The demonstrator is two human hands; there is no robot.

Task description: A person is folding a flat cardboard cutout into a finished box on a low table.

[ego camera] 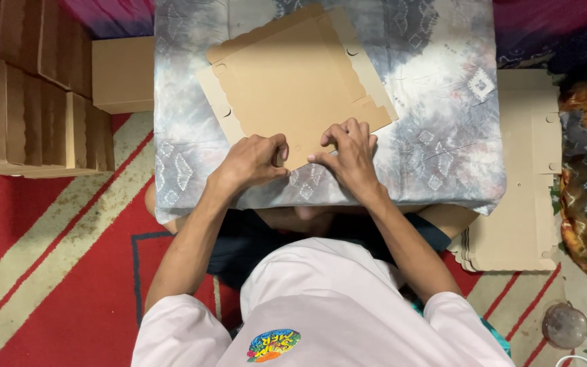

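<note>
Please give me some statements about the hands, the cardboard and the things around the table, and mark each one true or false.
1. Both hands, the left hand and the right hand, pinch the near edge of the flat cardboard sheet. True.
2. The sheet lies on bare wood. False: it lies on a patterned cloth.
3. A pile of flat cardboard blanks lies to the right of the table. True.
4. The folded boxes stand on the right. False: they stand on the left.

Two hands: left hand (253, 161), right hand (350, 153). One flat cardboard blank (293, 81) on table. One stack of blanks (521, 204). One glass ball (564, 325).
</note>
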